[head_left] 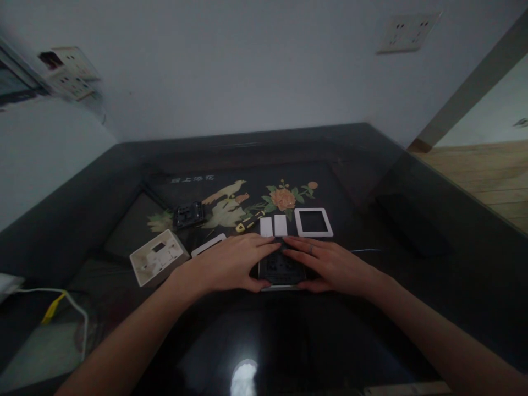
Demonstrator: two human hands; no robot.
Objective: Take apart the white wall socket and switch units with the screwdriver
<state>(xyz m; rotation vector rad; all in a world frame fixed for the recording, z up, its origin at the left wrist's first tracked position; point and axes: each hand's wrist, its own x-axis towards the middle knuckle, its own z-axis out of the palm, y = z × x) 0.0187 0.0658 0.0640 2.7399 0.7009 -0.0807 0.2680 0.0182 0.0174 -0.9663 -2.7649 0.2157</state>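
Observation:
A black wall-switch module (282, 269) with a pale rim along its near edge lies on the dark table in front of me. My left hand (237, 261) grips its left side, thumb at the near corner and fingers over the top. On the opposite side my right hand (324, 263), with a ring on one finger, grips it the same way. Fingers cover parts of its far end. Just beyond it are two white rectangular pieces (280, 225), like switch rockers. A white square frame (331, 228) rests to their right.
To the left stand an open white switch box (144, 268) and another black module (188, 214). A white frame (209, 243) is partly hidden by my left hand. A small yellow-and-black tool (247, 224) lies farther back. A white cable (78, 308) runs along the left.

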